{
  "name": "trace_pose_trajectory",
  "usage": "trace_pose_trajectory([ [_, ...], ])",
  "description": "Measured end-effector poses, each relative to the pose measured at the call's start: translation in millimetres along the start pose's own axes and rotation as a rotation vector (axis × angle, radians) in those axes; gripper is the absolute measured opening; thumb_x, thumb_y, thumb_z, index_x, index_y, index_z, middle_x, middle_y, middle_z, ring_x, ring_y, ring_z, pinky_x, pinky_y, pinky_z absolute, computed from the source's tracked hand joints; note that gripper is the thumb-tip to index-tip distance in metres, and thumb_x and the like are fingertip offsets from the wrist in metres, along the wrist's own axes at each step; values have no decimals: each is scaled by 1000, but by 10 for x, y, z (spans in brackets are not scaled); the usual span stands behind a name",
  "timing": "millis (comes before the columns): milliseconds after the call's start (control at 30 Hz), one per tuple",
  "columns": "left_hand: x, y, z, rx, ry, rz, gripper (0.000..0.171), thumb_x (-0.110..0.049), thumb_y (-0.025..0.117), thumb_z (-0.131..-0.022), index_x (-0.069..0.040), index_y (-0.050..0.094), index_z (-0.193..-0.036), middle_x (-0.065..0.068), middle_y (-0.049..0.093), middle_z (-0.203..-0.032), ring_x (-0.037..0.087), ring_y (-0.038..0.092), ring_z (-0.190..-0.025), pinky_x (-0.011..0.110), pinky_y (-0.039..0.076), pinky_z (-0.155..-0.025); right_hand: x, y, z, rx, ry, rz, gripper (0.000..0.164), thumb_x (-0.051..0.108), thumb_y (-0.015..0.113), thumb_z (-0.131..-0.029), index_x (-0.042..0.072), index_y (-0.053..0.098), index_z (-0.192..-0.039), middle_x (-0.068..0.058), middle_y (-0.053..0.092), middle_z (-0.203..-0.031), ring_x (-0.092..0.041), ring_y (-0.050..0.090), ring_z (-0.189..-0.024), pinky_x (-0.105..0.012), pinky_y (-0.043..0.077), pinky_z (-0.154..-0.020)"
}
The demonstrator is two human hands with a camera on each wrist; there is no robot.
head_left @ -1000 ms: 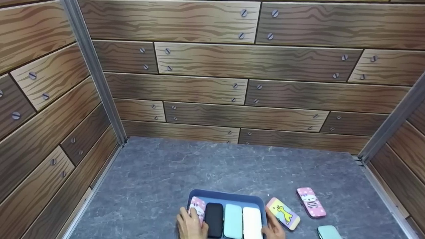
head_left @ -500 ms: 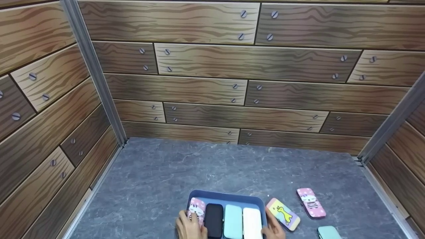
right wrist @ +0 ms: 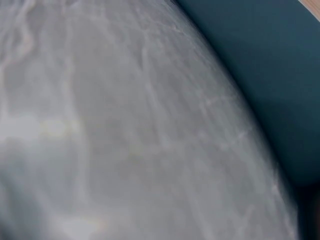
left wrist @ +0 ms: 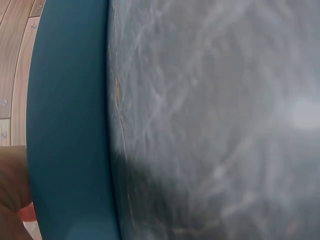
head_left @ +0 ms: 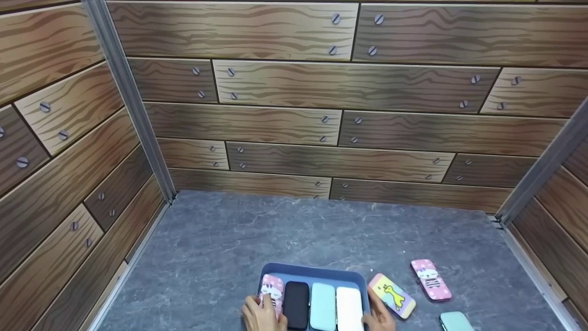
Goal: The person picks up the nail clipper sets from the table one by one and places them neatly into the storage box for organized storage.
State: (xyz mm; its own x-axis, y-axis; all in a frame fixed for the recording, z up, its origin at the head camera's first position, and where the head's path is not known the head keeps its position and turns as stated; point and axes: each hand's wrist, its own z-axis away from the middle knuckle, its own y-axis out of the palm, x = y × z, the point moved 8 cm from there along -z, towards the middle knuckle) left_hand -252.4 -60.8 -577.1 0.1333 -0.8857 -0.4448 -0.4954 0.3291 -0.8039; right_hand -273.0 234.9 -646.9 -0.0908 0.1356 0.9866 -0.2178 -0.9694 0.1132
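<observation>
A blue tray [head_left: 317, 273] sits at the near edge of the head view. In it, side by side, lie a pink cartoon case [head_left: 272, 286], a black case [head_left: 296, 305], a mint case [head_left: 323, 306] and a white case [head_left: 349, 309]. My left hand [head_left: 262, 316] is over the tray's left wall, its thumb and fingers holding the lower part of the pink case. The right hand [head_left: 380, 317] grips the tray's right wall, thumb at the rim and fingers outside. Both wrist views show mostly the tray's outer wall [left wrist: 70, 120] and the grey tabletop [right wrist: 140, 125].
Right of the tray lies a giraffe-print case [head_left: 392, 296], right beside the right hand's fingers. Further right are another pink case [head_left: 431, 280] and a mint case [head_left: 455, 322] cut off by the frame. Wood-patterned panels [head_left: 285, 82] enclose the grey table [head_left: 275, 230].
My left hand has shifted slightly left and toward me, uncovering more of the pink case, which also sits marginally lower. The right hand and tray have stayed in place.
</observation>
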Motion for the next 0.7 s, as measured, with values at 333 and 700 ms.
trace_pose_trajectory([
  [333,158,-177,-21,-198,38,298,23,-15,72,-57,-12,61,-77,4,42,-77,24,46,-64,38,41,-52,28,0,5,55,-77,-17,76,-15,47,-69,-11,25,-142,-27,25,-148,8,37,-119,-8,35,-92],
  [700,409,-194,-156,-118,200,505,38,11,58,-61,-7,65,-94,4,48,-94,0,44,-58,18,41,-46,13,12,-27,150,-117,-31,80,-12,50,-69,-14,19,-143,11,44,-136,15,37,-114,-8,35,-92],
])
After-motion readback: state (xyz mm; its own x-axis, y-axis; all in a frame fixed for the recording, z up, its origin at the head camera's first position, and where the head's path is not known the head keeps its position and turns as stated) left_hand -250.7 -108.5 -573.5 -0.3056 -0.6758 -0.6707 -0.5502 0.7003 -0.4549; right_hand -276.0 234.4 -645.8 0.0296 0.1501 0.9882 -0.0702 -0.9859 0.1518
